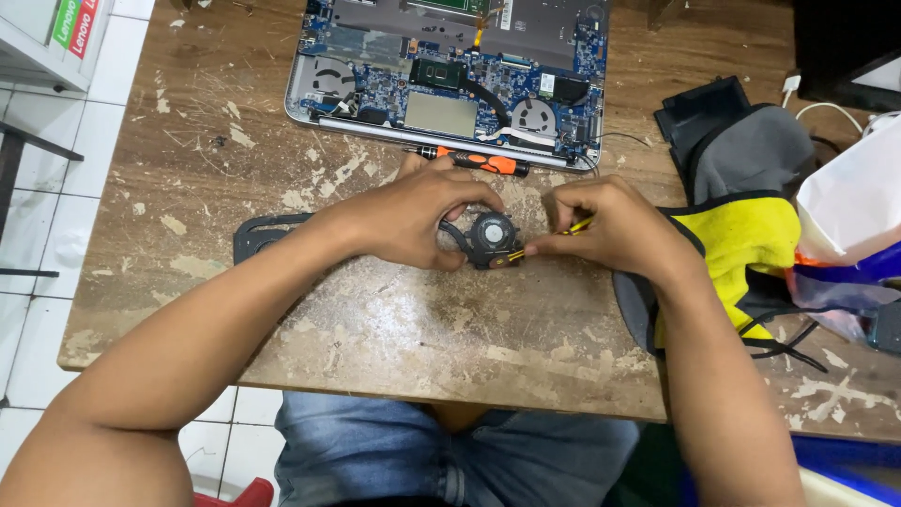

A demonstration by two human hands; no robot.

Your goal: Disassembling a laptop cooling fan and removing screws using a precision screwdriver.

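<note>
My left hand [413, 221] grips a small black round cooling fan [492, 238] and steadies it on the worn wooden table [413, 329]. My right hand [605, 225] pinches a thin yellow-handled tool [549, 237] whose tip touches the fan's right edge. Beyond both hands, an orange and black screwdriver [479, 161] lies on the table. Behind it sits an opened laptop [450, 75], its blue circuit board and two fans exposed.
A black flat plastic part [263, 235] lies under my left forearm. A yellow and grey cloth bag [741, 235] rests at the right, with a white plastic bag [854, 202] and cables beside it. White floor tiles [47, 188] show left of the table.
</note>
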